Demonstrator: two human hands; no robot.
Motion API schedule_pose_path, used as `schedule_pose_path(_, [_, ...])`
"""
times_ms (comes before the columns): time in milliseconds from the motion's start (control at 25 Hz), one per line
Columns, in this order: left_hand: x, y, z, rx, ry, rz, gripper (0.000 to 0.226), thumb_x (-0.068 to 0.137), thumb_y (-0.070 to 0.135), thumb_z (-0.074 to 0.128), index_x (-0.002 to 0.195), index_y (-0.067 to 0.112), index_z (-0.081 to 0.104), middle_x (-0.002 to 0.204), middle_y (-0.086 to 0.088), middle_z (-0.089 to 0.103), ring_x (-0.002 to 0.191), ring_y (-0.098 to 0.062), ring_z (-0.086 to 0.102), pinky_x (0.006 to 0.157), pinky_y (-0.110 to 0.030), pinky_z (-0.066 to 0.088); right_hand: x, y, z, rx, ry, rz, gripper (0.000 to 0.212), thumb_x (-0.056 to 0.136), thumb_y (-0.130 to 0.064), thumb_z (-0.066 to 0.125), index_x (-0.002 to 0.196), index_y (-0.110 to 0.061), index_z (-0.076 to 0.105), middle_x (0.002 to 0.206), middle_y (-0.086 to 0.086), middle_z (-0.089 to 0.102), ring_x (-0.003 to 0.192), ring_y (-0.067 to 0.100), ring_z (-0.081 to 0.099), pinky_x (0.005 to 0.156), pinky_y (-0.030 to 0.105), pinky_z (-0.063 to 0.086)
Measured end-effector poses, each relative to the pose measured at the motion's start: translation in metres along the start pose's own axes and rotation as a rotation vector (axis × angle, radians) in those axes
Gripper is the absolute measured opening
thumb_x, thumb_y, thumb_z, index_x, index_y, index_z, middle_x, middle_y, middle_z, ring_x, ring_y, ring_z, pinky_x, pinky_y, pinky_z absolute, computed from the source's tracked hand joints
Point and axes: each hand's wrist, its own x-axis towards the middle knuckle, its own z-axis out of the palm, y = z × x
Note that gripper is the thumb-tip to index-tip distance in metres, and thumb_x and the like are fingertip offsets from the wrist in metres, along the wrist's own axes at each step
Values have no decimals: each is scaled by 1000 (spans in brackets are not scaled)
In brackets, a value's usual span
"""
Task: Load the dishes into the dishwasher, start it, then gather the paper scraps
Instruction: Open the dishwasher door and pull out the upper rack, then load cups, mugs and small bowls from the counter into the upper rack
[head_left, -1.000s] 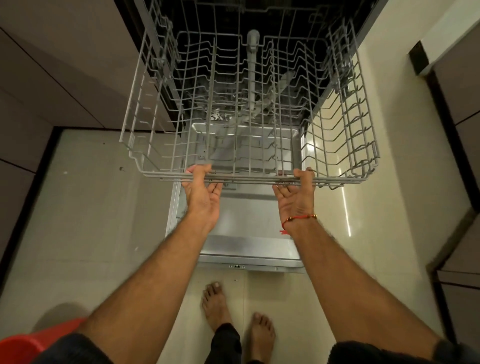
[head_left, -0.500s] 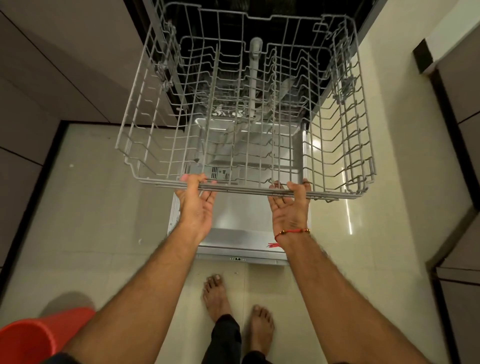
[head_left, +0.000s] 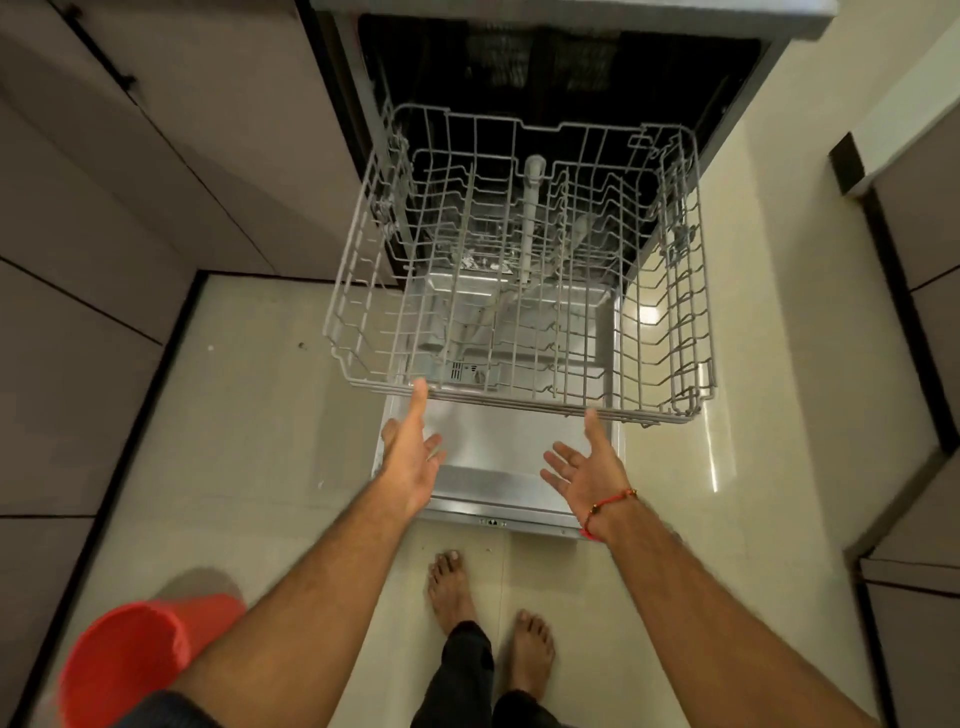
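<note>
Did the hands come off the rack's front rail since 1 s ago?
Yes. Both gripped the rail then; now the left hand and right hand are open, drawn back toward the person, over the open dishwasher door, below the rack.

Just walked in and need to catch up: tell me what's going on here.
A person stands barefoot at an open dishwasher. Its wire rack is pulled out over the lowered door and holds no dishes. Both hands are open: the left hand has a fingertip at the rack's front rim, and the right hand reaches toward it, palm up. A red bucket sits on the floor at the left. No dishes or paper scraps are in view.
</note>
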Motion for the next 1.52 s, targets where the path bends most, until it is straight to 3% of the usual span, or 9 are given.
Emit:
schedule_pose_path(160, [-84,27,-11,95,24,-1,78,94,61,57,155,18,35,156,-4,40,137,-31,47,116,-49,39,-69,-20,28,-328,3,-94,29,100,-29,55,127,-19,58,133,9,62,118,29,60,103,46,49])
schedule_pose_path(440, [-202,118,-29,241,60,361,17,98,40,63,113,32,64,121,9,66,114,-15,61,94,-37,52,-166,-77,142,-570,-135,-345,14,97,-21,59,108,-20,66,115,9,71,94,22,65,84,38,54])
schedule_pose_path(520, [-214,149,-43,262,87,463,17,100,33,62,116,29,65,119,8,67,109,-10,62,88,-31,49,-178,-82,179,-620,-178,-392,13,99,-20,56,106,-19,66,113,13,71,87,21,63,73,35,50])
schedule_pose_path(680, [-208,216,-94,313,132,578,32,101,23,61,132,16,60,123,1,65,108,-13,60,94,-31,46,-185,-82,268,-697,-249,-473,16,102,-19,50,107,-16,65,111,14,71,80,21,62,63,29,47])
schedule_pose_path(800, [-199,274,-143,334,143,687,35,100,12,61,134,6,56,121,-9,63,99,-13,58,83,-18,46,-184,-76,348,-692,-278,-520,22,103,-21,47,111,-11,65,107,12,70,72,17,59,57,25,43])
schedule_pose_path(880, [-196,314,-184,364,143,703,35,100,12,62,134,6,56,122,-11,64,96,-13,59,80,-15,47,-188,-69,411,-682,-287,-522,24,104,-24,47,113,-10,65,107,10,70,75,19,61,58,27,44])
schedule_pose_path(1080, [-176,398,-275,465,183,776,35,98,20,65,133,17,59,117,-2,65,98,-19,65,96,-37,55,-185,-54,546,-660,-394,-577,21,104,-26,47,105,-18,67,108,8,72,81,21,66,64,29,49])
schedule_pose_path(1200, [-160,439,-307,438,228,842,34,98,21,66,131,20,61,112,6,65,91,-9,65,91,-32,57,-177,-45,597,-645,-435,-609,21,104,-24,48,106,-18,67,108,8,73,85,23,67,68,31,51])
schedule_pose_path(1520, [-79,527,-324,502,162,883,35,97,26,66,130,34,57,120,14,63,104,-6,65,82,-21,57,-100,-86,694,-623,-428,-641,20,102,-12,50,114,-10,66,107,11,72,88,25,67,75,35,54])
